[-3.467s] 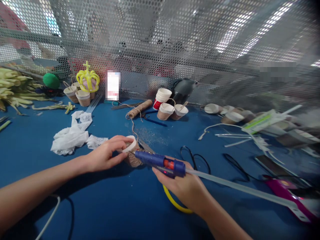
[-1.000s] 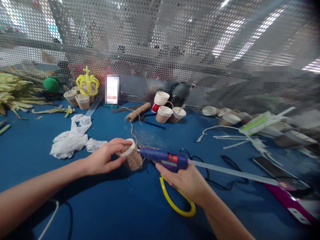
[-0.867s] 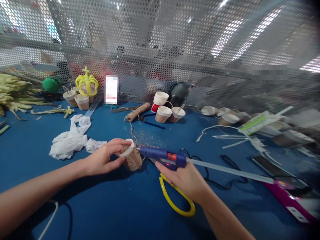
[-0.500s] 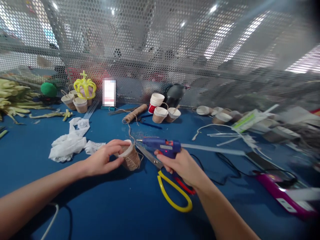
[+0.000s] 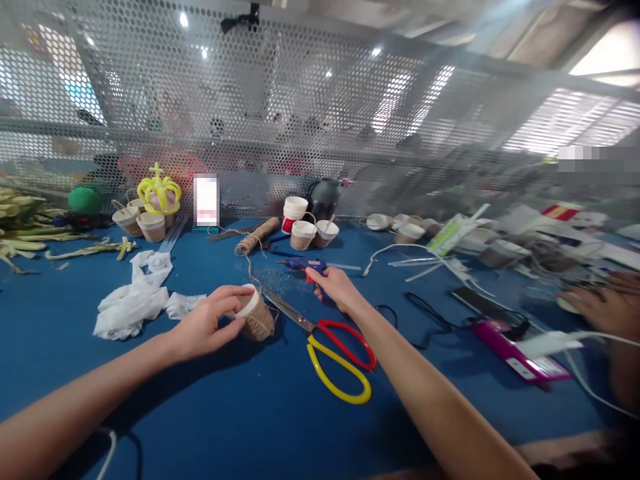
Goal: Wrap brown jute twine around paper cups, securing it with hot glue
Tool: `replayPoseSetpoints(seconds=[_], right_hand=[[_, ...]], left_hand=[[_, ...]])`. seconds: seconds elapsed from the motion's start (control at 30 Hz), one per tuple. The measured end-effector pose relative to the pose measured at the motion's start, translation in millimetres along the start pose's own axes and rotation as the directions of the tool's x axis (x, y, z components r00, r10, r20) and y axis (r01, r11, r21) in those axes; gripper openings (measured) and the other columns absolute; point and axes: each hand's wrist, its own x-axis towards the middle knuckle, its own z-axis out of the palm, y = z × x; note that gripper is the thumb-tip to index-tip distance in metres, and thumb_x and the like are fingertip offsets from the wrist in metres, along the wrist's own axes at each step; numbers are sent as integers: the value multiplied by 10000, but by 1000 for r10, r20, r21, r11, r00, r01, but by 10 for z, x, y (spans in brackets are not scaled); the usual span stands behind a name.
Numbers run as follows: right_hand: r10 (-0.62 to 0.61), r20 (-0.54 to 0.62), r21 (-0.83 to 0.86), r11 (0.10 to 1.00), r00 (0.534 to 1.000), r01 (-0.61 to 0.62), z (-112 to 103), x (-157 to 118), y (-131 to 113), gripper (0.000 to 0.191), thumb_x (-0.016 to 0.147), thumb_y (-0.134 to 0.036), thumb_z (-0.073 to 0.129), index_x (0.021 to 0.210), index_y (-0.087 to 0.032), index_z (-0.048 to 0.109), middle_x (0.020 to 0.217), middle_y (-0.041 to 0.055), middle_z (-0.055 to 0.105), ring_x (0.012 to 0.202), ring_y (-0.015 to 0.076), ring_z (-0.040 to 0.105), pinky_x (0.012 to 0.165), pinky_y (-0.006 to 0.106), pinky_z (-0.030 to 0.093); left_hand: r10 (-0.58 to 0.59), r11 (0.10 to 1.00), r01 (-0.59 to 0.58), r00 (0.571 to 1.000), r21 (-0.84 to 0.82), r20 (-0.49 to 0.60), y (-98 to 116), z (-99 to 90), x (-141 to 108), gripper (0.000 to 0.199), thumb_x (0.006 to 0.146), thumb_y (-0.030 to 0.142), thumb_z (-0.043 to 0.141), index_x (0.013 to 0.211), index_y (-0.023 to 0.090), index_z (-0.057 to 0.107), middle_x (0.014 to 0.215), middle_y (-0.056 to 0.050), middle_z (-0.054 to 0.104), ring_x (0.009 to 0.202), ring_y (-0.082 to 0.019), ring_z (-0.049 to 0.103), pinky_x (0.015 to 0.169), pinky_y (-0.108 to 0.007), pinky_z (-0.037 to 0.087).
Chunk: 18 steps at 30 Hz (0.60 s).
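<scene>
"Glue gun (image 5: 307,265) has moved forward, away from the cup (image 5: 259,319), with the right hand (image 5: 336,287)."
"How's that hand?"
"Curled closed round the handle."
"And the left hand (image 5: 205,325)?"
"Part-closed, fingers and thumb holding the tilted cup."
"Scissors (image 5: 309,326)?"
"On the counter (image 5: 225,413), between the left hand and right forearm (image 5: 420,367). Beyond both hands sit the twine roll (image 5: 264,231) and 2 small pots (image 5: 303,236)."

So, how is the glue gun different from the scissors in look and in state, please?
The glue gun has a mostly blue body, while the scissors have one red and one yellow handle. The glue gun ends in a thin nozzle; the scissors have long metal blades. The right hand holds the glue gun, but the scissors lie unheld on the table. Both point leftward.
</scene>
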Motion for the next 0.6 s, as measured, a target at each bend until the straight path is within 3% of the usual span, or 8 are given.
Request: replayPoseSetpoints(seconds=[0.07,0.13,0.23,0.33,0.4,0.47,0.53,0.6], right_hand=[[-8,-11,-88,996,1000,7,24,67,4,271,862,-359,458,953,-125,560,867,53,601,687,129,578,610,299,488],[-40,-44,-172,985,998,32,33,86,-23,229,847,-320,494,957,-134,570,976,77,578,825,171,567,714,352,472],[-140,-107,-259,960,984,108,34,-38,-155,177,798,-279,548,782,-107,583,914,150,563,903,268,530,763,413,413],[-311,-44,-268,919,949,289,58,-360,-371,148,775,-296,567,781,-148,570,897,104,557,883,231,522,762,362,402],[-427,117,-208,872,897,443,99,-625,-503,194,730,-362,615,790,-182,572,834,35,573,772,165,537,699,292,425],[-572,281,-112,778,771,618,157,-853,-585,253,668,-369,678,773,-174,555,800,27,562,759,165,520,679,293,422],[-655,275,-82,714,704,696,210,-999,-609,160,720,-275,643,700,-177,518,780,19,552,782,162,507,709,296,409],[-678,226,-36,712,699,702,240,-1056,-595,141,785,-214,566,668,-182,493,751,9,548,761,146,506,714,285,403]], left_hand=[[1,1000,-1,1000,4,-3,3,0,1,96,815,172,437,720,165,428,1212,-143,490,1100,-204,486,902,-393,418],[-8,1000,8,1000,4,-4,11,-7,6,97,814,175,438,719,164,429,1207,-145,492,1095,-205,490,899,-392,419],[-36,999,36,999,-16,-4,23,-27,16,108,816,187,436,711,163,434,1198,-148,499,1087,-209,498,895,-389,421],[-59,997,59,998,-55,-1,26,-47,22,114,819,193,433,712,159,457,1174,-146,519,1096,-208,496,904,-381,413],[-66,995,66,998,-77,7,22,-52,22,113,820,194,435,725,155,483,1149,-140,536,1100,-206,491,911,-374,406],[-71,993,72,997,-91,18,20,-52,20,112,818,194,440,737,151,504,1121,-131,552,1099,-204,487,915,-369,400],[-69,992,71,997,-102,25,25,-52,18,114,815,192,447,731,149,510,1096,-122,563,1093,-202,484,912,-362,399],[-55,992,58,998,-114,34,42,-57,20,108,811,179,453,723,150,509,1078,-110,570,1086,-196,482,913,-351,397]])
